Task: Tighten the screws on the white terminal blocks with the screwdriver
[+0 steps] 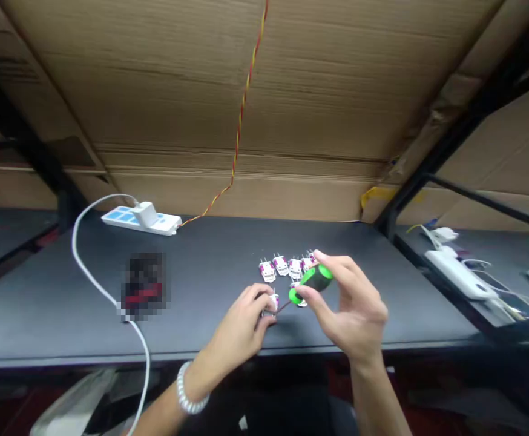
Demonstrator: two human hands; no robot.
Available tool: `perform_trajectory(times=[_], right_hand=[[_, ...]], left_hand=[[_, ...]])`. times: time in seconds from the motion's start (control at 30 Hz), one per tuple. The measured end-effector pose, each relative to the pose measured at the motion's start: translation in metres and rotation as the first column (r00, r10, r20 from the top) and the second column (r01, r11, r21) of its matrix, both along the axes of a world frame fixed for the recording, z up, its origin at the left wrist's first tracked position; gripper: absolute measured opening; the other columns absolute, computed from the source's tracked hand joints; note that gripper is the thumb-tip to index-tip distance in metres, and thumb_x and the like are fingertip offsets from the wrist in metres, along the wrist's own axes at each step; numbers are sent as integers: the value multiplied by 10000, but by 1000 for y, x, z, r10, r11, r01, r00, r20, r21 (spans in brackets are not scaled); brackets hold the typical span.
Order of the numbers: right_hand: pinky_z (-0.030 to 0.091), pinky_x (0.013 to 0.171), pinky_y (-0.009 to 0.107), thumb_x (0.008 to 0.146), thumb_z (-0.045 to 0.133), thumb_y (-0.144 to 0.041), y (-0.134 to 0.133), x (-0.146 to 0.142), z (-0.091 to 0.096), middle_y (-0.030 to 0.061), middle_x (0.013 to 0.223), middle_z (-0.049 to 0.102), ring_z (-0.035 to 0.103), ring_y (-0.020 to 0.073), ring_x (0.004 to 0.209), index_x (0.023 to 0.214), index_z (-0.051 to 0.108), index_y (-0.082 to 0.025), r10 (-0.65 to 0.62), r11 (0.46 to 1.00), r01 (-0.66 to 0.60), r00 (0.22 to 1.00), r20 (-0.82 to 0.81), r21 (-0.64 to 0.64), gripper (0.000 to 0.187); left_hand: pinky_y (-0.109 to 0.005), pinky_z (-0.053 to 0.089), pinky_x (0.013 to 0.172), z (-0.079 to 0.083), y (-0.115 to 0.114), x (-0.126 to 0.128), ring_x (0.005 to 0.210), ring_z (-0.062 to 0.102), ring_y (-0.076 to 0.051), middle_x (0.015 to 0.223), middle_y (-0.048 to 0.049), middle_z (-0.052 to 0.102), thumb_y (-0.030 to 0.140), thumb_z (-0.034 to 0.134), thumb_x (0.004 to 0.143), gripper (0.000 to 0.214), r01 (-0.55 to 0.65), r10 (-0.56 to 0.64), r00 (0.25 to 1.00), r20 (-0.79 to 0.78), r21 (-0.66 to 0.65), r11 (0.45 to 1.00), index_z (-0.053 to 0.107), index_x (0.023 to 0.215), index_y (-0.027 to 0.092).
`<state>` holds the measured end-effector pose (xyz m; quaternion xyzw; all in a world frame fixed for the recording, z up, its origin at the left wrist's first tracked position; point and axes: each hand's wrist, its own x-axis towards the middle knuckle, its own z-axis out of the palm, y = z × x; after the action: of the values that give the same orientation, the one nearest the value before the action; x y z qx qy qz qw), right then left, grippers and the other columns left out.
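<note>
My right hand (pixel 355 303) is closed around the green and black handle of a screwdriver (pixel 313 282). Its thin shaft points down and left, and the tip meets a small white and purple plug (pixel 273 300) pinched in my left hand (pixel 249 318). The fingers of that hand partly cover this plug, just above the grey table. Right behind my hands, several similar plugs (pixel 280 264) with metal pins lie grouped on the table, some of them hidden by the screwdriver and my right fingers.
A white power strip (pixel 164 224) with an adapter (pixel 145 214) sits at the back left of the grey table (pixel 210 254). From it a white cable (pixel 87 272) runs over the front edge. A blurred-out dark object (pixel 145 281) lies nearby. Black frame posts (pixel 432 157) flank the cardboard backing.
</note>
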<state>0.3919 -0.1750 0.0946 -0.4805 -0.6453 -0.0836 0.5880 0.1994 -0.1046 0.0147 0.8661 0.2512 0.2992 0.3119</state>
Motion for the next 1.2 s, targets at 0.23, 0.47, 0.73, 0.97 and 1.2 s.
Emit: perform_trajectory(times=[0.23,0.47,0.73,0.97,1.2], right_hand=[[640,825,400,948,753,-187,8,-5,9,92,1133,722,725,237,963,1409,696,-304,63,998,-65,995,77,27,478],[623,815,375,932,777,-166,13,-5,6,60,1098,722,719,220,970,1278,757,-309,152,988,-152,987,-59,6,375],[646,778,427,893,842,-238,26,-13,-8,77,1081,713,739,249,893,1296,741,-293,-34,969,29,999,18,245,419],[659,861,423,1037,632,-244,18,-12,-2,90,1233,738,774,229,954,1430,670,-316,269,960,-277,955,-129,-50,402],[641,833,405,974,733,-319,16,-12,6,86,1175,689,703,213,914,1351,703,-285,176,984,-176,984,-19,-23,379]], left_hand=[[-407,549,1058,0,1,1,1213,636,-260,1309,-80,645,77,603,957,161,4,-3,1000,10,-24,1000,640,995,229],[-421,538,1064,0,0,2,1195,627,-259,1291,-78,628,59,562,950,198,12,-12,1000,3,1,1000,633,1017,231],[-440,522,1080,-2,2,2,1206,615,-273,1294,-84,617,92,603,947,177,29,-29,1000,12,-2,1000,643,1048,232],[-447,521,1077,-2,5,4,1172,626,-274,1236,-84,636,73,615,935,154,28,-27,999,41,-12,1000,655,962,219],[-460,525,1082,-2,8,4,1135,635,-271,1204,-84,639,51,612,906,188,59,-61,997,53,47,997,670,969,218]])
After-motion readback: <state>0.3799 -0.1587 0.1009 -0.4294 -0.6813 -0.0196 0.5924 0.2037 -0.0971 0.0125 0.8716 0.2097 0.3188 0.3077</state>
